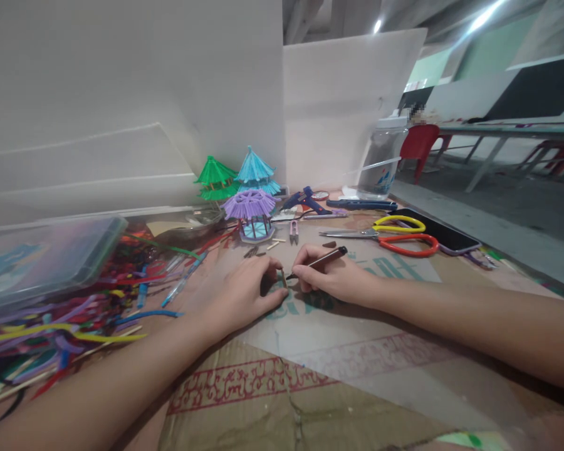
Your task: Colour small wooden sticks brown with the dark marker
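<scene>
Currently | left hand (250, 280) pinching short, thin brownish stick (284, 279) | right hand (331, 274) gripping slim dark-brown marker (326, 257), tip near stick

Free: flat cardboard (343, 401) between forearms, open from near edge up to hands; air above also open. Gap between left grip (251, 282) and right grip (326, 269) narrow, taken up by pen (322, 260) and small stick (284, 279). Left blocked: clear box (51, 250), tangled strips (66, 327) up near forearm. Ahead: snips (294, 232), then purple pavilion (250, 203), tall white panel (192, 94) behind. Right: scissors (378, 235) past forearm, phone (455, 237) beyond; bottle (380, 163) stands farther back.
</scene>
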`<action>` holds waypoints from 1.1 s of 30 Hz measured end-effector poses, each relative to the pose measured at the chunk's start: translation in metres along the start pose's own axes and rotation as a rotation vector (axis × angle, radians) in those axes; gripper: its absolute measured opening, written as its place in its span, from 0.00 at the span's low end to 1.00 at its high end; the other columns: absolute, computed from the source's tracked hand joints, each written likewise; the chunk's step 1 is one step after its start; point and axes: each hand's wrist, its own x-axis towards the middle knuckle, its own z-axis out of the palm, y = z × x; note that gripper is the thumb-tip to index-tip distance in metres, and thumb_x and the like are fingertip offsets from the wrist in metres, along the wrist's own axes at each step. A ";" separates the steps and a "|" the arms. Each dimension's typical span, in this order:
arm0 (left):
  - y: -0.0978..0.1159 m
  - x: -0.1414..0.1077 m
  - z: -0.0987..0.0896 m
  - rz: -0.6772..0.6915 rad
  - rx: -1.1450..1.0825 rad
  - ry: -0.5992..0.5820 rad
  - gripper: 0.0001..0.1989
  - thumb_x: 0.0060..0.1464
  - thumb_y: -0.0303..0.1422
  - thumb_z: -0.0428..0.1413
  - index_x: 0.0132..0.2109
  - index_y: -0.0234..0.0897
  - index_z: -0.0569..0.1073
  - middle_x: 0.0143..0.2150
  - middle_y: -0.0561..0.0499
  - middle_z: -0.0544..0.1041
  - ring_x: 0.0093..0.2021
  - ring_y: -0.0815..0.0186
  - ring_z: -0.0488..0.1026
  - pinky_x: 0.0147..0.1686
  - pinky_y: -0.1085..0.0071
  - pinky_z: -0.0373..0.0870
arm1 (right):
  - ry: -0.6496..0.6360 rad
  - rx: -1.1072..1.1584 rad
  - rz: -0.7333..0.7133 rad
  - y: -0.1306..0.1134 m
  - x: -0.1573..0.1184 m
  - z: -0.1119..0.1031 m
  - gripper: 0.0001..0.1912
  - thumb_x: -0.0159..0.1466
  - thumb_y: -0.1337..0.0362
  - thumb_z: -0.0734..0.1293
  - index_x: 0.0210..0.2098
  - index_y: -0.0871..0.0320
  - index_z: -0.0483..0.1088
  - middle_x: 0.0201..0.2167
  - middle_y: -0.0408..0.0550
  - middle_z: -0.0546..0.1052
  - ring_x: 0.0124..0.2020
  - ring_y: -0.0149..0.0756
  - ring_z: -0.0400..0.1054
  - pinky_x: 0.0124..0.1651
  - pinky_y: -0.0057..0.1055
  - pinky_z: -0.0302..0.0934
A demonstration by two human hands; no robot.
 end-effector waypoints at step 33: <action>-0.001 -0.001 0.001 -0.005 -0.015 -0.001 0.09 0.58 0.37 0.58 0.43 0.38 0.70 0.38 0.50 0.73 0.38 0.60 0.70 0.37 0.65 0.65 | 0.009 -0.005 -0.026 0.000 -0.001 -0.002 0.11 0.69 0.56 0.65 0.35 0.56 0.65 0.24 0.41 0.74 0.25 0.30 0.69 0.29 0.28 0.62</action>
